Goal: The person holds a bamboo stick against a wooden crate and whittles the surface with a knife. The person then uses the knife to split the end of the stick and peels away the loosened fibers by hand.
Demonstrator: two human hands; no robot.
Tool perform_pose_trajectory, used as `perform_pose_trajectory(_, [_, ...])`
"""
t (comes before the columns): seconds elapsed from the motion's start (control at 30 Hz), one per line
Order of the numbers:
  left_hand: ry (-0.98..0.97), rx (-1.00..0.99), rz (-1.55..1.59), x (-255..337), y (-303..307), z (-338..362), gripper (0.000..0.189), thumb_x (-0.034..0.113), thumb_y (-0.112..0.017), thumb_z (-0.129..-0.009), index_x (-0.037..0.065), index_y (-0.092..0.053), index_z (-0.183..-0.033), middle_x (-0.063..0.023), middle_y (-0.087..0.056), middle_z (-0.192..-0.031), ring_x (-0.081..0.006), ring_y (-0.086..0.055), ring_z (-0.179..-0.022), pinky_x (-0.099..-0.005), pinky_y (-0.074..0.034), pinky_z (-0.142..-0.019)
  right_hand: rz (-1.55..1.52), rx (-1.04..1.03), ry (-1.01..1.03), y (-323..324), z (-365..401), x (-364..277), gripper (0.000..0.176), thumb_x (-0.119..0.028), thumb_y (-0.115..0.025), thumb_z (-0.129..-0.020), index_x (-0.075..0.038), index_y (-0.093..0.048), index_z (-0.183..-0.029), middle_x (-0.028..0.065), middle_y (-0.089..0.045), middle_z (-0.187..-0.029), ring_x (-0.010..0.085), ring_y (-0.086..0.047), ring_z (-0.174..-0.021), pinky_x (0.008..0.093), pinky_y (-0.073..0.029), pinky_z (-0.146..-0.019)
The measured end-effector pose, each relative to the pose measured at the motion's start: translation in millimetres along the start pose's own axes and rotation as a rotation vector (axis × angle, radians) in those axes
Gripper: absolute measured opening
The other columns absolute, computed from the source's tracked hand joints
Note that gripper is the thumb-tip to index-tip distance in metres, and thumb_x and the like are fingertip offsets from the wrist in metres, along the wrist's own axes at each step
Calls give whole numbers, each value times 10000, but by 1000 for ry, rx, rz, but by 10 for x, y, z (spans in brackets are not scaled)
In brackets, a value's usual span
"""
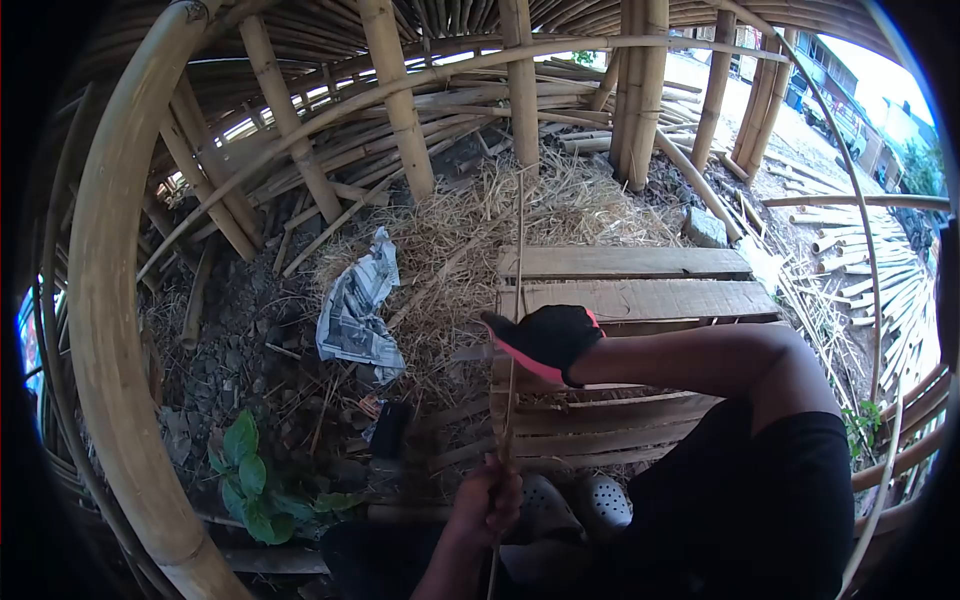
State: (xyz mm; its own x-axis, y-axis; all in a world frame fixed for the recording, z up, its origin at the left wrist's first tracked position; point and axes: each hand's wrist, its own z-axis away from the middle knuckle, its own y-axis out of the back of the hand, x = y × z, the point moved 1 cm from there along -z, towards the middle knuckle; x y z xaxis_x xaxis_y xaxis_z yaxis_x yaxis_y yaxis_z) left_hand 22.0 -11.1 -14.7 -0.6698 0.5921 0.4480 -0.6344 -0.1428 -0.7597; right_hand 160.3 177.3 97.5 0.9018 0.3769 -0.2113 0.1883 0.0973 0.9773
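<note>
My left hand, bare, is closed round a thin bamboo strip that stands nearly upright in front of me. Higher up the strip, my right hand wears a black glove with pink edges. A blurred blade juts left from its fingers, beside the strip. Its palm side is hidden. Below the hands lies a slatted wooden platform, and my perforated shoes show at its near end.
Bamboo posts stand ahead, with a thick curved bamboo pole at the left. Crumpled newspaper lies on straw. A leafy plant grows at lower left. Cut bamboo pieces lie outside at right.
</note>
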Motion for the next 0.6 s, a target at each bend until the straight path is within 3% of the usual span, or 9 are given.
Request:
perform_pose_trajectory(0.03, [7, 0, 13, 12, 4, -7, 359, 418, -422, -1018, 90, -536, -928, -2, -396, -553, -87, -307, -344, -231, -235, -299, -2, 2, 0, 26, -90, 40, 900, -727, -104, -922, -82, -710, -757, 108, -687, -712, 284, -694, -780, 410, -516, -823])
perform_pose_trajectory(0.1, [28, 2, 42, -29, 10, 13, 370, 430, -427, -1015, 88, -537, -926, 1, -394, -554, -81, -303, -345, -228, -235, -300, -79, -139, -183, 209, -346, 187, 890, -710, -107, -933, -77, -713, -779, 125, -695, -740, 290, -690, -778, 419, -515, -812])
perform_pose_trajectory(0.17, [6, -37, 58, -7, -6, 12, 379, 439, -435, -1013, 86, -538, -923, 10, -386, -555, -74, -296, -345, -222, -229, -301, 24, -59, -134, 249, -572, 433, 873, -708, -106, -934, -119, -724, -750, 113, -690, -729, 274, -691, -765, 423, -523, -773])
perform_pose_trajectory(0.3, [25, -55, 67, 8, 51, -14, 372, 435, -436, -1014, 89, -541, -924, 19, -382, -555, -64, -292, -344, -216, -228, -300, 106, -31, -24, -101, -188, 91, 840, -739, -136, -915, -169, -740, -793, 94, -709, -782, 249, -691, -823, 407, -511, -828])
perform_pose_trajectory(0.37, [50, -97, 149, -10, 58, -11, 371, 429, -423, -1020, 90, -540, -924, 22, -383, -555, -58, -289, -344, -217, -228, -299, 34, -87, -65, 144, -349, 166, 833, -721, -134, -928, -160, -722, -745, 109, -702, -759, 265, -691, -789, 415, -517, -808])
perform_pose_trajectory(0.4, [58, -96, 151, -17, 49, 1, 371, 429, -423, -1020, 90, -540, -924, 22, -383, -555, -58, -289, -344, -217, -228, -299, -63, -19, -109, 211, -488, 282, 844, -691, -120, -945, -136, -699, -682, 112, -695, -730, 281, -688, -739, 419, -523, -785])
perform_pose_trajectory(0.43, [60, -108, 159, -1, 27, 7, 368, 426, -421, -1021, 92, -541, -923, 23, -385, -555, -55, -289, -344, -217, -230, -298, 73, 15, -113, 322, -637, 365, 842, -664, -100, -959, -138, -721, -744, 102, -702, -741, 295, -686, -706, 410, -531, -763])
perform_pose_trajectory(0.53, [54, -143, 186, 47, 33, 3, 349, 392, -394, -1030, 92, -534, -920, 18, -385, -552, -65, -282, -335, -223, -232, -292, 23, -35, -138, 121, -379, 217, 870, -699, -107, -936, -105, -738, -851, 138, -715, -874, 305, -693, -837, 434, -517, -834])
perform_pose_trajectory(0.6, [55, -160, 209, 54, 58, -19, 334, 360, -368, -1038, 90, -525, -919, 13, -383, -549, -77, -274, -325, -229, -232, -286, 31, -80, -50, 24, -258, 105, 882, -718, -117, -923, -98, -742, -881, 163, -711, -943, 292, -683, -938, 412, -490, -917])
